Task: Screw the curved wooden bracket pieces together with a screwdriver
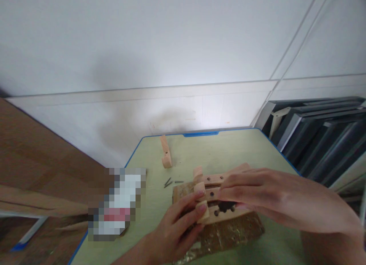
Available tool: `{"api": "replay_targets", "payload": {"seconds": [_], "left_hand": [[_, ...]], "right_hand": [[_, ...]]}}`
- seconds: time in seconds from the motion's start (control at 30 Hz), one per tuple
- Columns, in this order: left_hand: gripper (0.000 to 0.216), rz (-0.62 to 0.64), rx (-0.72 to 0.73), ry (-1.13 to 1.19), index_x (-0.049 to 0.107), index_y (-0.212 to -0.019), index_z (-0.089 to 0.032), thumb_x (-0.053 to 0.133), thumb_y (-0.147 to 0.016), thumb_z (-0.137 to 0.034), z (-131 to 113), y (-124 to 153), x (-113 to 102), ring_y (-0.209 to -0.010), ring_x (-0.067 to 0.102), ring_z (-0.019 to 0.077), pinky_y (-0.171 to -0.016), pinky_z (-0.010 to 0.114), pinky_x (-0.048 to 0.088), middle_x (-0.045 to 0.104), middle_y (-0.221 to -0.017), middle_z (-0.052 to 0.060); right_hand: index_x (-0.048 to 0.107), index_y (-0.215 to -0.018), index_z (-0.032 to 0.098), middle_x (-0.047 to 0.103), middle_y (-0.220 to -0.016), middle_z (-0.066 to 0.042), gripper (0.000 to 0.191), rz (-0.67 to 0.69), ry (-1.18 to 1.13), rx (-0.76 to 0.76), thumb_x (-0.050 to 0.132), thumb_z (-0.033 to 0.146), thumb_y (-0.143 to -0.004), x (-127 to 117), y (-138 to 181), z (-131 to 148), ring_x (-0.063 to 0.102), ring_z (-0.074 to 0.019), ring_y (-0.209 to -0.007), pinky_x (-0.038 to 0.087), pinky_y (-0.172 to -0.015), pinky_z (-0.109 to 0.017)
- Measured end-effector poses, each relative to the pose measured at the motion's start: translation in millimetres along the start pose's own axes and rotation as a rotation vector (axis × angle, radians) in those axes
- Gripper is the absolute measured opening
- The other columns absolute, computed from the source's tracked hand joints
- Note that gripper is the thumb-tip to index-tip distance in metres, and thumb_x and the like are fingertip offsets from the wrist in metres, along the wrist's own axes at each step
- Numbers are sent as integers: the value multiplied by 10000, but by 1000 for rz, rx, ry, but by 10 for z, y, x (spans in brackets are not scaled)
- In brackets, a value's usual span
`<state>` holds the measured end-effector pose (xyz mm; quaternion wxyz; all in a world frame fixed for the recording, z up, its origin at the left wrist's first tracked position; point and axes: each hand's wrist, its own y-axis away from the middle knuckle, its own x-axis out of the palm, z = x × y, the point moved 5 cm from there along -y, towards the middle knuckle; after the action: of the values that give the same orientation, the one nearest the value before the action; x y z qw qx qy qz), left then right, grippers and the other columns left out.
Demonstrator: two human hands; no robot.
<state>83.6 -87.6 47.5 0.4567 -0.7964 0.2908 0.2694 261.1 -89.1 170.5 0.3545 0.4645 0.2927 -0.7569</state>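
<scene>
Presently catalogued: one wooden assembly (215,193), bars side by side with blocky left ends, resting over a brown board (234,235) at the near part of the bench (228,150).

Left hand (178,221): narrow, fingers bent, tips touching the block ends; whether it grips or merely presses, cannot tell. Right hand (257,190): fingers bunched over the bars; anything pinched underneath is hidden. Beside its fingertips, one dark shape (226,206), nature unclear.

Further items: one loose wooden piece (166,152), farther back, apart from the assembly; several slim metal fasteners (168,182), loose, just beyond the board; one pixelated item (120,204) at the bench's left edge.

Risks, by judgement: bars skewing out of line, should the left fingertips ease or the right hand push unevenly; the assembly sliding, should the board's glossy surface give little friction; fasteners scattering, should the board be shoved toward them; a fingertip pinched, should the closely set block ends close up.
</scene>
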Motion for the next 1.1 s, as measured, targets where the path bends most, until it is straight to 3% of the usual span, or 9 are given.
{"api": "replay_targets", "payload": {"seconds": [0.17, 0.4, 0.57, 0.77, 1.1], "left_hand": [[590, -7, 0, 11, 351, -1278, -105, 523, -730, 32, 17, -3, 16, -1212, 361, 270, -919, 373, 468, 293, -1333, 170], [584, -3, 2, 8, 359, -1271, -99, 518, -727, 43, 7, -10, 8, -1213, 363, 278, -923, 392, 461, 297, -1333, 182], [587, -3, -2, 16, 350, -1278, -111, 510, -733, 39, 5, -24, 5, -1212, 367, 270, -916, 380, 466, 292, -1337, 179], [580, -14, 3, 9, 359, -1276, -119, 511, -736, 28, 7, -25, 9, -1205, 376, 260, -913, 366, 471, 297, -1338, 169], [566, -18, -6, -12, 376, -1262, -113, 521, -734, 28, 14, -16, 17, -1207, 380, 259, -912, 361, 471, 311, -1327, 174]], "right_hand": [[398, -1266, 256, 517, -1232, -14, 528, 5, -91, -7, 503, 25, -803, -32, 20, -33, 448, -104, -1138, 332, -944, -199], [554, -1072, 207, 613, -1015, -17, 235, -22, -101, 49, 489, 193, -847, -44, -52, -87, 555, -127, -948, 398, -813, -219], [548, -942, 203, 605, -824, 15, 120, -19, -19, 125, 491, 246, -846, -22, -66, -120, 548, -121, -770, 370, -682, -239], [477, -790, 200, 560, -707, 37, 252, -56, 111, 139, 408, 436, -845, 6, -83, -96, 492, -128, -666, 296, -625, -273], [448, -739, 228, 514, -609, 63, 242, -130, 254, 206, 392, 419, -877, 50, -75, -126, 461, -138, -576, 247, -609, -289]]}}
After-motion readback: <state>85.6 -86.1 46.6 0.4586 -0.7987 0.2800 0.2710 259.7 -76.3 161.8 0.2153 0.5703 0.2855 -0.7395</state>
